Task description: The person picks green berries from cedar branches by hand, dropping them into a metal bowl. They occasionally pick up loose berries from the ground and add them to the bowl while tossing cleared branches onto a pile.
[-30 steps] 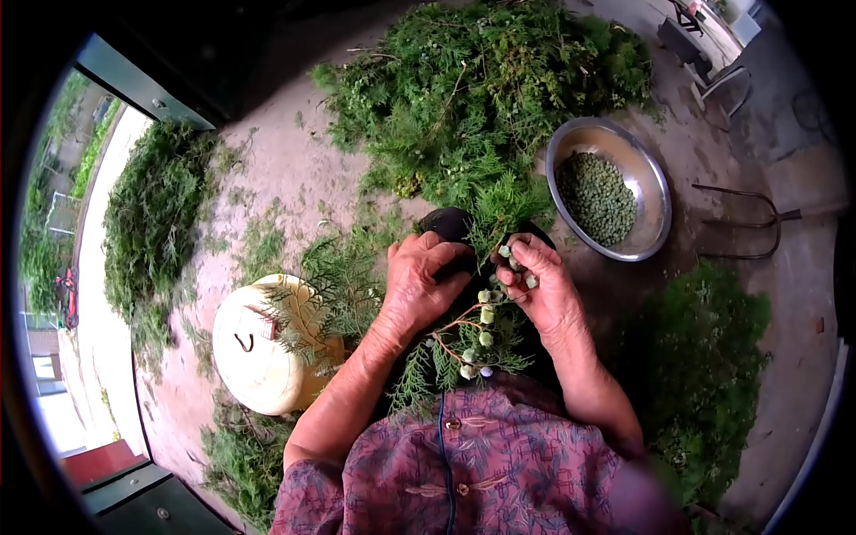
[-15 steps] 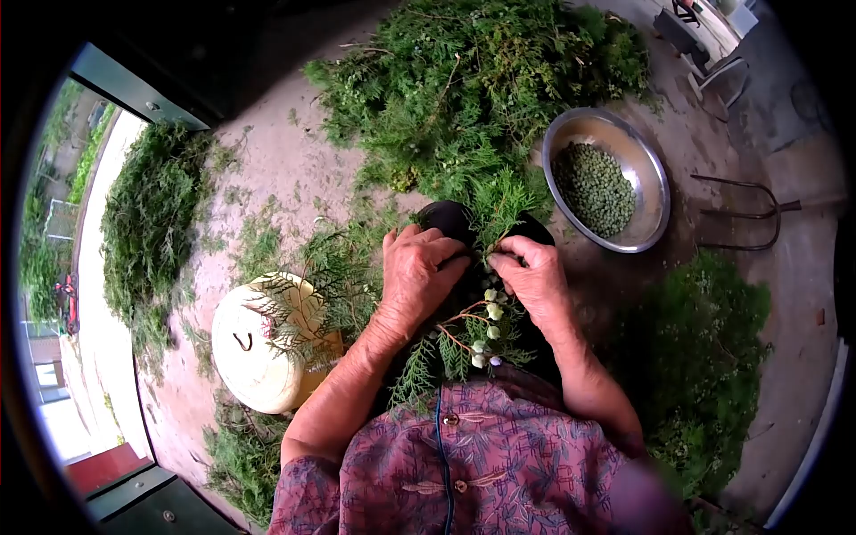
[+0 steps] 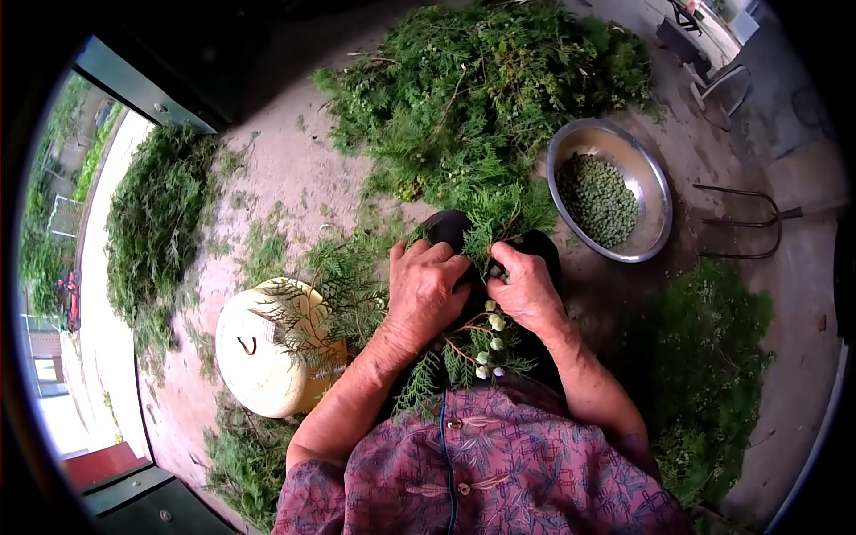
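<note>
A leafy green branch with pale round cones lies across my lap between my hands. My left hand is closed over part of it, with stems and foliage showing on its left side; its fingertips are partly hidden. My right hand pinches the branch near its upper foliage, and small green cones show under its fingers. Beyond my right hand, a metal bowl holds many small green cones.
A large heap of cut branches lies ahead, with more piles at left and right. A pale yellow lidded container stands left of my left arm. A metal fork lies at the far right.
My right hand's fingers have curled further in, and small green cones now show beneath them. My left hand stays around the branch. The whole view has shifted slightly.
</note>
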### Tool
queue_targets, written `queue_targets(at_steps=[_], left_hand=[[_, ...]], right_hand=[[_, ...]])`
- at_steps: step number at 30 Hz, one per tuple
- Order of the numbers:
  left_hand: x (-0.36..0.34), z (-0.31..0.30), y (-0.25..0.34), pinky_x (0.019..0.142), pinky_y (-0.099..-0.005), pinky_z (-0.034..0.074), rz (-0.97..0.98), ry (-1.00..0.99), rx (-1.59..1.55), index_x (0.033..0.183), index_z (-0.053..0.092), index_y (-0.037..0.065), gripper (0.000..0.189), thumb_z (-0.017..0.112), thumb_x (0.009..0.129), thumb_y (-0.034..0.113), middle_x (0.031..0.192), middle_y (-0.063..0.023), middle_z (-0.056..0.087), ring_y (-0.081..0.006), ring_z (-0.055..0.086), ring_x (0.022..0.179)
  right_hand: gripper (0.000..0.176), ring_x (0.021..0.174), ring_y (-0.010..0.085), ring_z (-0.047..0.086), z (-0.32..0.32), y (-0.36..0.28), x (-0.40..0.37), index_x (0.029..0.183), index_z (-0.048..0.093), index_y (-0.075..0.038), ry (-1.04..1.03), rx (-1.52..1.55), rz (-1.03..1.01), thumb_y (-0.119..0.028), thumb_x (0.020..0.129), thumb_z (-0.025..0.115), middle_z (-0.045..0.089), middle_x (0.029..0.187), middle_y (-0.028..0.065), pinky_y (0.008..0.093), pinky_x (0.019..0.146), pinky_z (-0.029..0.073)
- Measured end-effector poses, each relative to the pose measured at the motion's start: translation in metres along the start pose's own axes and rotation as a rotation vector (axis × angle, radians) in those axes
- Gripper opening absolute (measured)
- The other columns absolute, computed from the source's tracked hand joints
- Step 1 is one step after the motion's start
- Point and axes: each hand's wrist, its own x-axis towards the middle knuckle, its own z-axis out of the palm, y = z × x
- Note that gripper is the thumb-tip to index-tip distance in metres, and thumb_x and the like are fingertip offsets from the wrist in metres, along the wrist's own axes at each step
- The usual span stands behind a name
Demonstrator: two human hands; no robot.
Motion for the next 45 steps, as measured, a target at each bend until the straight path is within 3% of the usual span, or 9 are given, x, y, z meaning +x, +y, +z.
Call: queue_targets(at_steps=[5,9,13,24,29,34,38,42,45], left_hand=[[-0.004,0.000,-0.001,0.073,-0.0385,0.038,-0.005,0.032,-0.032,0.072,0.064,0.011,0.011,0.067,0.062,0.016,0.071,-0.0016,0.053,-0.0233,0.051,0.074],[-0.006,-0.002,0.000,0.071,-0.0397,0.040,0.039,0.065,-0.032,0.070,0.063,0.012,0.009,0.067,0.066,0.019,0.069,-0.0014,0.052,-0.0229,0.052,0.072],[-0.006,-0.004,-0.012,0.069,-0.0376,0.042,-0.072,0.099,-0.126,0.072,0.063,0.007,0.012,0.068,0.065,0.016,0.071,-0.0055,0.054,-0.0262,0.053,0.073],[-0.012,-0.007,-0.024,0.066,-0.0357,0.041,-0.293,-0.028,-0.554,0.077,0.061,0.000,0.016,0.068,0.070,0.012,0.074,-0.0112,0.053,-0.0290,0.052,0.075],[-0.014,-0.011,-0.029,0.059,-0.0281,0.034,-0.466,-0.060,-0.934,0.065,0.042,0.001,0.035,0.071,0.075,0.018,0.063,-0.0005,0.035,-0.0133,0.037,0.064],[-0.019,-0.009,-0.035,0.057,-0.0282,0.030,-0.481,-0.081,-0.931,0.063,0.038,0.003,0.039,0.072,0.074,0.020,0.063,0.0004,0.030,-0.0129,0.032,0.062],[-0.020,-0.012,-0.031,0.059,-0.0280,0.032,-0.454,-0.065,-0.903,0.065,0.041,0.002,0.036,0.072,0.075,0.020,0.064,0.0001,0.033,-0.0134,0.034,0.063],[-0.022,-0.011,-0.033,0.065,-0.0254,0.038,-0.410,-0.106,-0.823,0.086,0.061,0.003,0.024,0.072,0.074,0.021,0.074,0.0007,0.053,-0.0101,0.046,0.071],[-0.018,-0.009,-0.027,0.063,-0.0264,0.035,-0.306,-0.116,-0.793,0.079,0.058,0.003,0.022,0.072,0.074,0.020,0.069,0.0005,0.044,-0.0122,0.042,0.069]], right_hand=[[0.012,0.056,0.0257,0.058,0.002,0.002,0.000,0.080,0.057,0.001,0.116,0.172,-0.030,-0.004,0.069,0.060,0.061,0.068,0.0142,0.0324,0.055,0.046],[0.005,0.050,0.0056,0.047,-0.011,0.001,-0.008,0.078,0.058,-0.001,-0.124,0.717,0.388,-0.003,0.075,0.061,0.053,0.064,-0.0021,0.0209,0.043,0.036],[0.016,0.048,0.0035,0.042,-0.028,-0.002,-0.011,0.091,0.053,-0.006,-0.221,1.084,0.484,-0.002,0.077,0.060,0.048,0.065,-0.0033,0.0168,0.038,0.027],[0.012,0.054,0.0090,0.048,-0.056,0.030,0.004,0.092,0.052,-0.005,0.291,1.401,0.229,-0.003,0.080,0.055,0.056,0.079,0.0054,0.0216,0.043,0.039],[0.016,0.078,0.0239,0.061,-0.044,0.036,0.010,0.100,0.051,-0.007,0.051,1.578,0.275,-0.010,0.084,0.054,0.058,0.094,0.0108,0.0284,0.052,0.048],[0.014,0.053,0.0068,0.050,-0.019,0.012,0.027,0.091,0.057,-0.007,0.114,1.169,0.332,-0.017,0.083,0.064,0.055,0.070,-0.0021,0.0175,0.043,0.036],[0.021,0.048,0.0065,0.044,-0.005,-0.004,0.042,0.087,0.058,-0.001,0.172,0.460,-0.039,-0.018,0.080,0.066,0.056,0.063,0.0024,0.0240,0.044,0.037],[0.017,0.047,0.0066,0.043,-0.008,0.011,0.036,0.082,0.057,0.000,0.235,0.365,-0.044,-0.015,0.082,0.064,0.052,0.057,0.0025,0.0247,0.044,0.036],[0.015,0.043,0.0036,0.039,-0.015,0.010,0.020,0.077,0.057,-0.004,0.159,0.921,0.384,-0.016,0.081,0.066,0.048,0.058,-0.0040,0.0189,0.038,0.029]])
